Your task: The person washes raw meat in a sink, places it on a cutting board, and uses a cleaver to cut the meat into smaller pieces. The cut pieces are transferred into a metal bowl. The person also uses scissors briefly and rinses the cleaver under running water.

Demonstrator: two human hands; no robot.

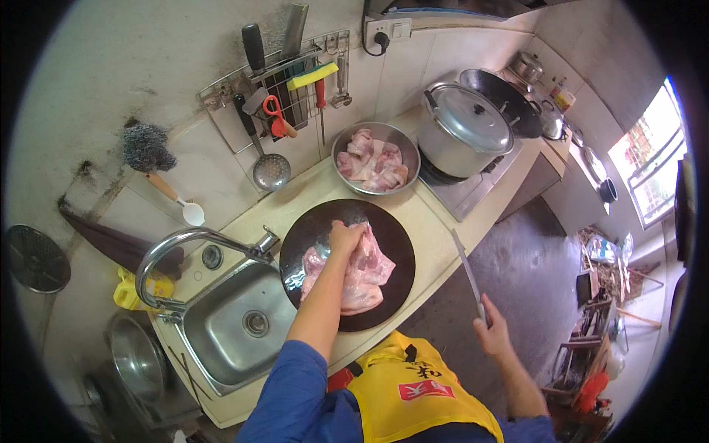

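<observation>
My left hand (345, 239) grips the upper end of a large piece of raw, skin-on poultry (363, 290). The meat lies spread on a round dark cutting board (396, 249) on the counter. Off the counter's front edge, to the right of the board, my right hand (492, 329) holds a kitchen knife (468, 266) by its handle. Its narrow blade points up and away from me, clear of the meat. Just behind the board, a stainless steel bowl (339, 176) holds several raw meat pieces (379, 160).
Left of the board is a steel sink (221, 343) with a curved faucet (194, 235). A large lidded pot (460, 133) sits on the stove (471, 188), with a wok (498, 99) beyond. Utensils hang from a wall rack (277, 83), including a skimmer (271, 171).
</observation>
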